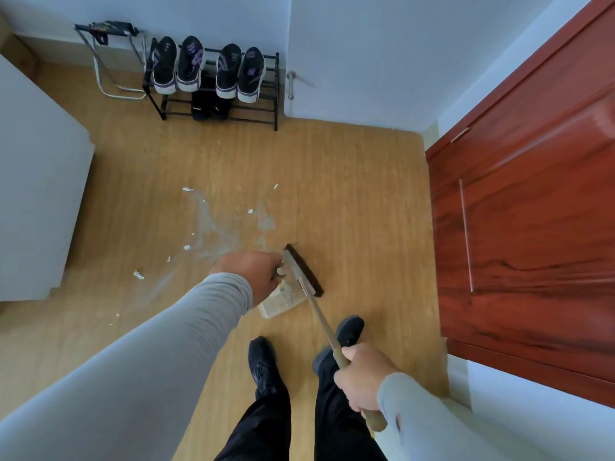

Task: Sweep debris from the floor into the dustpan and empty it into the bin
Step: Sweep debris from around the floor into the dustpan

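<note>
Stiff dark-bristled broom (304, 271), translucent dustpan (281, 302)

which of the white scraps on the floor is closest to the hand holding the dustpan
The scrap just left of the left hand, at the edge of the pale smear. The others lie farther off: up by the smear's top, or out to the lower left.

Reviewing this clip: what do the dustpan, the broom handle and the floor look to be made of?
Dustpan: likely clear or pale plastic, since the floor tone shows through its glossy tray. Broom handle: a thin tan pole, perhaps wood or painted metal; the look leaves it open. Floor: wood-look laminate or vinyl, with light grain lines and a smooth, faintly shiny surface.
</note>
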Demonstrator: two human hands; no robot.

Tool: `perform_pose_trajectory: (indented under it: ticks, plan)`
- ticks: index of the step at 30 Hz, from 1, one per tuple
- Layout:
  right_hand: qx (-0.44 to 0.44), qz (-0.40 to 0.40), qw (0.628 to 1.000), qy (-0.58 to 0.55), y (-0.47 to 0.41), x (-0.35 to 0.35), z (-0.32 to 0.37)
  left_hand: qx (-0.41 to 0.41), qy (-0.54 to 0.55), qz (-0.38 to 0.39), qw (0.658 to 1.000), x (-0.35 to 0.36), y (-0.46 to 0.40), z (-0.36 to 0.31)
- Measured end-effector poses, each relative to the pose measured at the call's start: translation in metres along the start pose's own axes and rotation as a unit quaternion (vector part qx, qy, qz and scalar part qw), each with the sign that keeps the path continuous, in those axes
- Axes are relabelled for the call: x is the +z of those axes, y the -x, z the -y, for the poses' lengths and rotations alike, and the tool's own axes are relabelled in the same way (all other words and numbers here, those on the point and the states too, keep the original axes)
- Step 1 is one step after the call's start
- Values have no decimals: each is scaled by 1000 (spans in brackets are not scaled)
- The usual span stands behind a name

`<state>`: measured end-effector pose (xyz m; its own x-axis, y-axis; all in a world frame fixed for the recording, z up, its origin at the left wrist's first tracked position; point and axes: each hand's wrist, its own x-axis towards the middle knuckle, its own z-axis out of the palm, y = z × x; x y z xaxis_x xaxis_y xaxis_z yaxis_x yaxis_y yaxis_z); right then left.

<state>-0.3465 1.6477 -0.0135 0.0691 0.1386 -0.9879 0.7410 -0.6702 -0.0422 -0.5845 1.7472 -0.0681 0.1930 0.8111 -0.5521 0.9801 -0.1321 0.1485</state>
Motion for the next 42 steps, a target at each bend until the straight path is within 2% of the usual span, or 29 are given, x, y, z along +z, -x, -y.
perform_pose_trajectory:
  ticks: [2,5,10,13,16,20,22,25,29,34,39,42]
  plan:
    - [-9,21,997,-71,18,-23,-12,-2,5,1,1000,-1,2,5]
    - [-52,-2,997,-63,48,-66,-39,-12,8,0,1000,-1,5,13]
    - [-37,-73,994,-69,61,-89,-59,-13,13,-3,1000,1,9,8]
    - [-36,-122,991,-29,37,-88,-44,-11,15,-2,1000,1,11,8]
    - [-28,-148,985,87,10,-71,-19,-9,14,-10,1000,1,12,10]
    - [-26,-108,981,157,-3,-32,-8,-9,3,-18,1000,2,11,8]
    - [-32,-51,988,144,5,-34,-15,-9,1,-21,1000,2,10,7]
    - [-31,13,997,75,20,-73,-38,-10,5,-20,1000,1,9,7]
    - [-28,-22,999,-8,41,-115,-65,-17,6,-13,1000,4,12,9]
    - [-41,-102,993,-47,43,-118,-74,-30,9,-14,999,11,21,9]
    - [-49,-152,985,58,4,-81,-31,-37,21,-10,999,10,23,5]
    - [-45,-100,990,90,-13,-49,-14,-36,17,-14,999,11,23,5]
